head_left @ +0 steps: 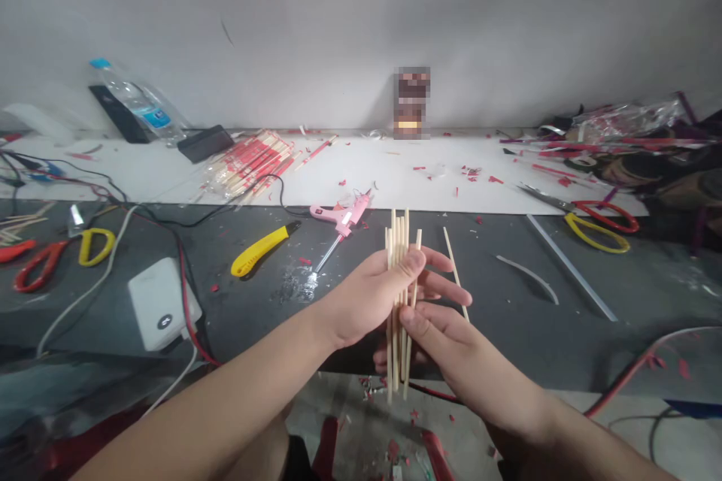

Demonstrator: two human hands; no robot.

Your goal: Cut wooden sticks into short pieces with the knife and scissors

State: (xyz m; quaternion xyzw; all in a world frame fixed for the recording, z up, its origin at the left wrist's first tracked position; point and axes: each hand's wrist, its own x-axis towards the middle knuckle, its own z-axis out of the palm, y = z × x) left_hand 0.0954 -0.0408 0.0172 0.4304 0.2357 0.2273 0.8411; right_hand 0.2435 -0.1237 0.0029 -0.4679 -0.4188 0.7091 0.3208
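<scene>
Sticks (399, 237): loose bundle, both hands, over table (519, 342) edge | left hand (369, 293): thumb clamped across upper part, fingers behind | right hand (443, 327): thumb pressed lower, fingers behind | likely light, stiff, snappable, prone to slide; grip mid-length

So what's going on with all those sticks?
A person is holding a bunch of thin, pale sticks in both hands, near the front edge of the dark table. The left hand grips farther up, the right hand lower down. Another stick lies loose. The pink glue gun and yellow cutter lie untouched.
</scene>
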